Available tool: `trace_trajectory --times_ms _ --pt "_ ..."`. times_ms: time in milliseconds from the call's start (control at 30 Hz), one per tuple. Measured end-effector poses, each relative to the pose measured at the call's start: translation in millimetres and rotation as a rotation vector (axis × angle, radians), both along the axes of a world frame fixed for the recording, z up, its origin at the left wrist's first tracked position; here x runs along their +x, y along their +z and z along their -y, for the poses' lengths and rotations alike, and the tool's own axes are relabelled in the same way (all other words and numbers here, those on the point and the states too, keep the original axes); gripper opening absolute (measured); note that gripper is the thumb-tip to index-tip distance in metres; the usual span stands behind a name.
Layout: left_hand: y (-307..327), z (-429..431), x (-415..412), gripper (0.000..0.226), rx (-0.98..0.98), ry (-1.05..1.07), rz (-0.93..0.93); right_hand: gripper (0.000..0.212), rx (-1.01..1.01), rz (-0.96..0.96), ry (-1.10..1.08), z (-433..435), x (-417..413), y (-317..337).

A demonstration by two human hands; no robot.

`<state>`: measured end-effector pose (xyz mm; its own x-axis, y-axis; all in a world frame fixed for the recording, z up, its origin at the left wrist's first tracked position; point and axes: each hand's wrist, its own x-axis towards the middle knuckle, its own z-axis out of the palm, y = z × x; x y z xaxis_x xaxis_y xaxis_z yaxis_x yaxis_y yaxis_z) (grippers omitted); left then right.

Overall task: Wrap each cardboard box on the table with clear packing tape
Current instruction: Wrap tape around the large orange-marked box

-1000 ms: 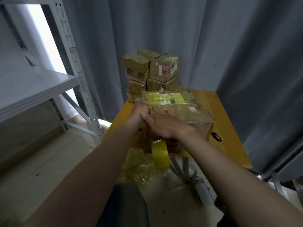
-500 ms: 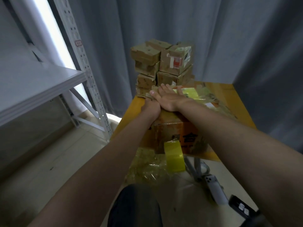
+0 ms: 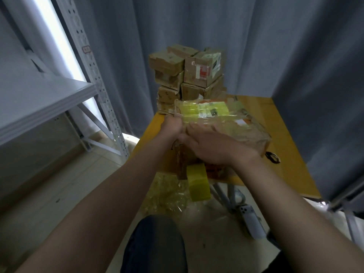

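Glossy taped box (image 3: 246,133) lies flat; tape roll (image 3: 198,184) hangs below.

both forearms are stretching forward; left hand (image 3: 171,125) is curling knuckles-up, right hand (image 3: 213,146) is lying flat beside it, fingers spread.

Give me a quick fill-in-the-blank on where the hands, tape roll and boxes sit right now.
1. The right hand lies flat on the ____ of the taped box.
2. The tape roll hangs past the near edge of the table, directly ____ the right hand.
3. The stack of boxes stands ____ the taped box.

Missing words: top; below; behind.
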<state>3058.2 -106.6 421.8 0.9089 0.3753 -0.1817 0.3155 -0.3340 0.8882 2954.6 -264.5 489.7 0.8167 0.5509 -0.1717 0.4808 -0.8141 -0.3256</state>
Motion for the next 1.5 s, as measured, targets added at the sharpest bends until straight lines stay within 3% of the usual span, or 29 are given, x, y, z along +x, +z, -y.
trace_trajectory --times_ms 167,267,333,433,500,567,633,800,867,967,1067,1200,1300,1400,1500 --pt "13 3 -21 0.059 -0.129 0.119 0.008 0.054 0.193 0.054 0.032 31 -34 -9" --pt "22 1 -32 0.057 -0.15 0.184 0.076 0.052 0.374 0.2 -0.059 53 -32 -25" --pt "23 -2 -46 0.046 -0.199 0.172 0.108 0.052 0.5 0.359 -0.233 72 -32 -38" --pt "14 -6 -89 0.029 -0.296 0.051 0.074 0.029 0.869 0.444 -0.587 96 -39 -57" --pt "-1 -16 -114 0.047 -0.326 -0.108 0.08 0.025 1.01 0.353 -0.765 107 -39 -70" --pt "-23 -28 -132 0.073 -0.343 -0.346 0.076 0.024 1.046 0.155 -0.847 111 -37 -78" --pt "-37 -25 -144 0.091 -0.227 -0.54 0.06 0.024 1.061 -0.068 -0.85 106 -37 -82" --pt "-32 -1 -149 0.112 -0.104 -0.43 0.128 0.021 1.053 -0.085 -0.826 95 -38 -77" --pt "-19 -6 -143 0.103 -0.038 -0.401 0.195 0.019 1.064 -0.045 -0.81 98 -35 -67" --pt "24 -10 -139 0.061 -0.005 -0.371 0.302 0.03 1.081 0.031 -0.759 100 -29 -37" --pt "75 -12 -133 0.03 0.016 -0.309 0.263 0.036 1.103 0.122 -0.68 95 -20 1" --pt "119 -13 -116 0.031 -0.099 -0.188 0.066 0.023 1.168 0.121 -0.655 81 0 43" --pt "134 -12 -104 0.032 -0.063 -0.18 -0.066 0.02 1.183 0.086 -0.682 71 20 60" --pt "139 -16 -96 0.04 -0.015 -0.185 -0.172 0.02 1.091 0.144 -0.693 65 42 64" --pt "143 -16 -88 0.042 -0.021 -0.162 -0.19 0.018 0.868 0.202 -0.663 58 57 67"
